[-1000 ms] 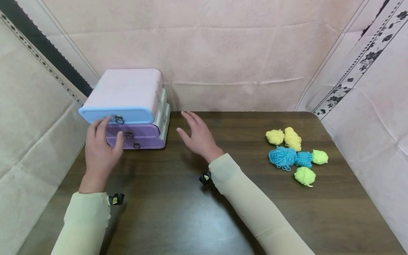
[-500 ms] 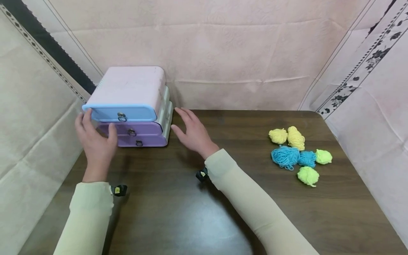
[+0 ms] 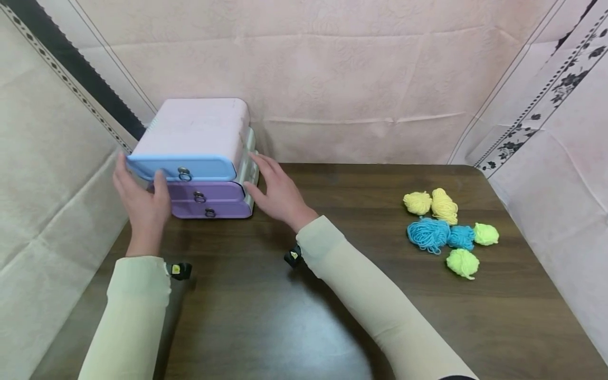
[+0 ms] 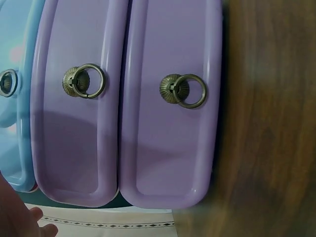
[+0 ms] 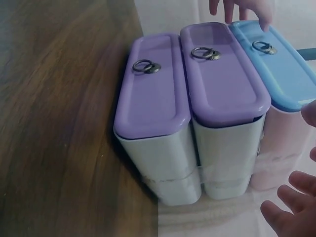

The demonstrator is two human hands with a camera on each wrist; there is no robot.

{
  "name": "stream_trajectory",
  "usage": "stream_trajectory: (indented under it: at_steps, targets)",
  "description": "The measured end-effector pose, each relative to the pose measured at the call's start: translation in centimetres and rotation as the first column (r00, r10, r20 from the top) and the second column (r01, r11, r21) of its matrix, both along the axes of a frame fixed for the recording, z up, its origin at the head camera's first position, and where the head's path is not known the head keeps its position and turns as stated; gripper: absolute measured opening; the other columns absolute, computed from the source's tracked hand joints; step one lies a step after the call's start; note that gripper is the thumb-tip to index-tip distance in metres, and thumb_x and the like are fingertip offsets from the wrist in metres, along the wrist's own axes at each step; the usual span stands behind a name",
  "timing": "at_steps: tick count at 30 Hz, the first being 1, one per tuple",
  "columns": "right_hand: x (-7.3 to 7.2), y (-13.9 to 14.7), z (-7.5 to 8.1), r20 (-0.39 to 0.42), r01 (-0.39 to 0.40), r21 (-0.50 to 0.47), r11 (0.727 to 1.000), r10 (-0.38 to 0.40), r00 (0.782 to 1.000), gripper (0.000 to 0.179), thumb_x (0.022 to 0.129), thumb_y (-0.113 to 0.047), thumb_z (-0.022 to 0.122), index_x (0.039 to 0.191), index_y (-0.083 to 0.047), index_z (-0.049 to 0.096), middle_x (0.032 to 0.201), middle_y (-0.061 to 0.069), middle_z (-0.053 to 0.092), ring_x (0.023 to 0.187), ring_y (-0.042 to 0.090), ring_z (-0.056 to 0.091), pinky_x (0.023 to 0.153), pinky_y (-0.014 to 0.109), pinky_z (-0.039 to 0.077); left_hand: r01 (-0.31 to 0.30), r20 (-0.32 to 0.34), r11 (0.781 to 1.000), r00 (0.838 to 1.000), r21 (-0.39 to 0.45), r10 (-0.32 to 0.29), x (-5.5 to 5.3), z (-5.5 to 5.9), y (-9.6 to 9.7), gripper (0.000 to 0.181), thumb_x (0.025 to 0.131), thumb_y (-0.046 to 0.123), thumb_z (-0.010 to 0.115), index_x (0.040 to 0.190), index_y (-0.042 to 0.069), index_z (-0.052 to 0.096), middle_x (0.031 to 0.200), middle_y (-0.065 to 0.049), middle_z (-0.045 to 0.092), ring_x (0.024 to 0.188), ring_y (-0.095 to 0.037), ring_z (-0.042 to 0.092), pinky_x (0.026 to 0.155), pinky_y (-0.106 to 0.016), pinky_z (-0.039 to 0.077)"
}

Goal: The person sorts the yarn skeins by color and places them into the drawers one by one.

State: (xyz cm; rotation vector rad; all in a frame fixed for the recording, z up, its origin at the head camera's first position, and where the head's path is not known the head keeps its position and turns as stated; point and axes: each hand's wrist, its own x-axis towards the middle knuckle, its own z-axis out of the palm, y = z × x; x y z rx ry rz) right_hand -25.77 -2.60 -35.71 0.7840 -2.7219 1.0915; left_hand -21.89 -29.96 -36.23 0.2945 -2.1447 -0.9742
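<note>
A stack of three small drawer units stands at the table's back left. The top one has a pinkish-white body and a blue drawer front. Below it are two purple drawer fronts with pale green bodies; every front carries a bronze ring pull. My left hand is at the blue front's left end, thumb before the front and fingers along the side. At the stack's right side, my right hand has its fingers extended close to the bodies. All drawers look closed.
On the right of the brown wooden table lie yellow yarn balls, blue yarn balls and light green yarn balls. A cloth-covered wall rises right behind the stack, and another flanks it on the left.
My left hand has moved left from in front of the blue drawer to its left end. My right hand has come left, up to the stack's right side. The stack looks unmoved.
</note>
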Motion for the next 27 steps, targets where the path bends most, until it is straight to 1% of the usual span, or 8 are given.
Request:
stream_trajectory:
  at_steps: [1,7,10,14,17,20,23,27]
  targets:
    - [0.0,-0.2,0.1,-0.001,-0.005,0.002,1.0,0.005,1.0,0.066,0.097,-0.05,0.048,0.155,-0.034,0.018,0.159,-0.002,0.024,0.142,0.019,0.035,0.114,0.043,0.037,0.0,0.009,1.0,1.0,0.008,0.0,-0.1,0.1,-0.1,0.066,0.096,0.041,0.046,0.153,0.032,0.014,0.157,0.001,0.019,0.145,-0.005,0.018,0.119,-0.022,0.013]
    - [-0.1,-1.1,0.4,-0.015,-0.027,0.03,0.999,0.027,1.0,0.069,0.097,-0.05,0.048,0.154,-0.041,0.011,0.159,-0.003,0.023,0.139,0.019,0.041,0.111,0.042,0.041,0.02,0.01,1.0,1.0,0.014,-0.02,-1.0,0.9,-0.6,0.059,0.099,0.042,0.039,0.152,0.032,0.017,0.157,0.002,0.022,0.144,-0.005,0.019,0.119,-0.021,0.014]
    - [-0.1,-1.5,0.6,-0.014,-0.04,0.029,0.999,0.041,0.999,0.07,0.097,-0.051,0.048,0.154,-0.043,0.009,0.16,-0.003,0.022,0.137,0.02,0.043,0.109,0.042,0.043,0.018,0.026,0.999,0.999,0.04,-0.019,-1.4,1.1,-0.8,0.057,0.099,0.041,0.038,0.152,0.035,0.017,0.157,0.006,0.023,0.144,-0.002,0.021,0.118,-0.02,0.014]
    - [-0.2,-2.0,0.9,-0.015,-0.051,0.014,0.999,0.051,0.999,0.07,0.097,-0.051,0.048,0.154,-0.042,0.009,0.161,-0.003,0.021,0.141,0.021,0.038,0.11,0.044,0.041,0.033,0.033,0.996,0.999,0.081,-0.036,-1.7,1.3,-0.8,0.056,0.099,0.037,0.037,0.151,0.035,0.017,0.158,0.009,0.023,0.144,0.0,0.02,0.118,-0.019,0.013]
    - [-0.2,-2.2,1.0,-0.019,-0.052,0.003,0.999,0.052,0.998,0.07,0.097,-0.049,0.05,0.155,-0.039,0.011,0.161,-0.001,0.021,0.145,0.02,0.032,0.113,0.044,0.038,0.066,0.015,0.993,0.998,0.102,-0.068,-1.8,1.3,-0.8,0.054,0.099,0.034,0.038,0.15,0.033,0.02,0.158,0.009,0.024,0.144,0.0,0.021,0.118,-0.019,0.013]
    - [-0.2,-2.5,1.0,-0.007,-0.055,-0.016,0.998,0.055,0.998,0.07,0.097,-0.046,0.051,0.155,-0.036,0.013,0.161,0.0,0.022,0.147,0.019,0.027,0.115,0.042,0.036,0.101,0.0,0.986,0.995,0.133,-0.102,-1.8,1.4,-0.9,0.049,0.099,0.03,0.038,0.146,0.032,0.026,0.156,0.007,0.029,0.142,-0.001,0.026,0.118,-0.021,0.017]
    - [-0.4,-2.7,1.0,-0.003,-0.047,-0.053,0.997,0.047,0.999,0.068,0.098,-0.043,0.052,0.155,-0.033,0.017,0.16,0.0,0.025,0.146,0.017,0.028,0.115,0.04,0.035,0.111,0.043,0.974,0.992,0.199,-0.122,-1.7,1.6,-0.9,0.043,0.101,0.028,0.034,0.143,0.034,0.028,0.155,0.009,0.029,0.141,-0.003,0.027,0.12,-0.027,0.018]
    - [-0.5,-3.1,1.2,-0.013,-0.015,-0.137,0.991,0.014,1.0,0.06,0.098,-0.038,0.054,0.151,-0.027,0.028,0.156,0.001,0.032,0.135,0.018,0.045,0.109,0.037,0.044,0.11,0.097,0.96,0.986,0.256,-0.139,-1.7,1.9,-0.7,0.041,0.103,0.029,0.03,0.142,0.037,0.029,0.156,0.012,0.028,0.142,-0.005,0.027,0.121,-0.033,0.019]
